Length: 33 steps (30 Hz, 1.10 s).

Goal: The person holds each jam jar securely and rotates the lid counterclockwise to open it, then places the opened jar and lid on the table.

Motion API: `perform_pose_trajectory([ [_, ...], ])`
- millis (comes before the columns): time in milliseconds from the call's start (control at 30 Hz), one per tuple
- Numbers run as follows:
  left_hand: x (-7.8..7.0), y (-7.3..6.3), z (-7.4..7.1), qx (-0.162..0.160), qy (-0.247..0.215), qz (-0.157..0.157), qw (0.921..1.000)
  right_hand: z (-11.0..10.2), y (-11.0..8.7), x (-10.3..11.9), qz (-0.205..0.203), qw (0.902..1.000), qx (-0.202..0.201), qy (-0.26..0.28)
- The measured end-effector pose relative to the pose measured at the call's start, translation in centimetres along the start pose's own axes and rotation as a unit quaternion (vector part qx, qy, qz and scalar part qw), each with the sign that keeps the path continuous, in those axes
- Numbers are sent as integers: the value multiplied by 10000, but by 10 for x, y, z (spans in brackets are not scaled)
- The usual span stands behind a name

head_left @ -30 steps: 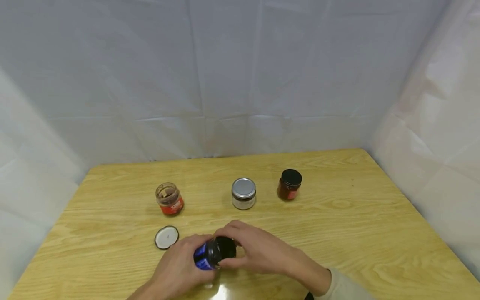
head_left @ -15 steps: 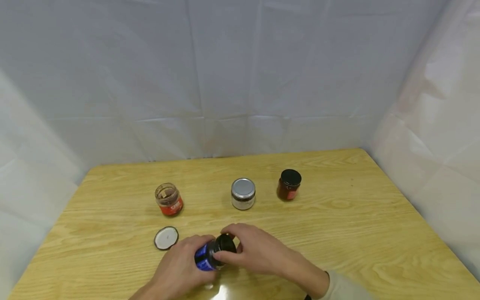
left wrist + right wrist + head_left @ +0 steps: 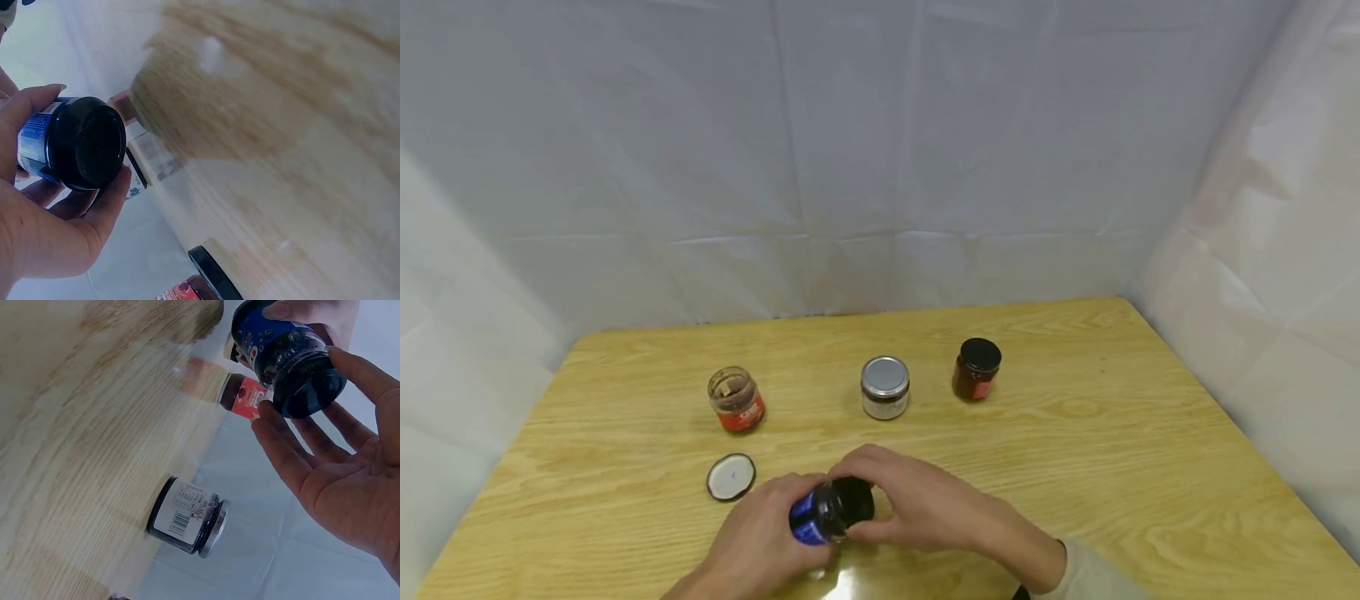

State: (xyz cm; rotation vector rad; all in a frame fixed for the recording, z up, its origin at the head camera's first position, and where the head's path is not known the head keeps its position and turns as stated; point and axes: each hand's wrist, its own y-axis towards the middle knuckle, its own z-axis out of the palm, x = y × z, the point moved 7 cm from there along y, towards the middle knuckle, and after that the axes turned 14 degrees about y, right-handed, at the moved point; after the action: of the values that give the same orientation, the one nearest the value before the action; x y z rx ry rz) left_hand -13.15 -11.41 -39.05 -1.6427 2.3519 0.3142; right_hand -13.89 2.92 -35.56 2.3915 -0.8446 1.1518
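Note:
Tilted above the near part of the table is a dark glass jar (image 3: 807, 518) with a blue label, its black lid (image 3: 856, 500) toward the right. My left hand (image 3: 758, 521) grips the jar round its body. In the left wrist view its dark base (image 3: 100, 147) faces the camera, thumb and fingers on either side. My right hand (image 3: 917, 500) holds the lid loosely, thumb and fingers curved at its edge. The right wrist view shows the lid (image 3: 309, 387) on the jar's neck and the right-hand fingers (image 3: 284, 450) spread around it.
An uncapped jar with a red label (image 3: 741, 412) stands at the left. Below it lies a lid (image 3: 731, 477), white side up. Farther back are a silver-lidded jar (image 3: 884, 387) and a dark red jar with a black lid (image 3: 977, 371). A pale sheet (image 3: 850, 167) hangs behind the table.
Half a second ago, my right thumb and fingers closed in on the lid and turned; now they have spread back around its edge. My left hand keeps its grip on the jar almost in place.

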Motion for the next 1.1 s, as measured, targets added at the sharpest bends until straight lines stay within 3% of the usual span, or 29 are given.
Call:
perform_pose_trajectory([
  [167, 2, 1, -1, 47, 13, -123, 9999, 0, -1, -12, 1247, 9911, -211, 407],
  [233, 2, 1, -1, 89, 17, -134, 9999, 0, 1, -15, 1523, 9865, -287, 525],
  [367, 1, 1, -1, 76, 57, -91, 9999, 2, 5, -13, 1420, 9880, -256, 555],
  [567, 3, 0, 0, 186, -20, -80, 9998, 4, 5, -5, 556, 9983, 110, 128],
  [667, 3, 0, 1, 240, -13, -91, 9997, 4, 3, -3, 373, 9991, 176, -6],
  [933, -1, 1, -2, -34, 264, -104, 9996, 0, 3, -15, 1453, 9882, -377, 287],
  [1100, 0, 0, -3, -49, 284, -112, 9995, 0, 7, -15, 1563, 9859, -449, 390],
])
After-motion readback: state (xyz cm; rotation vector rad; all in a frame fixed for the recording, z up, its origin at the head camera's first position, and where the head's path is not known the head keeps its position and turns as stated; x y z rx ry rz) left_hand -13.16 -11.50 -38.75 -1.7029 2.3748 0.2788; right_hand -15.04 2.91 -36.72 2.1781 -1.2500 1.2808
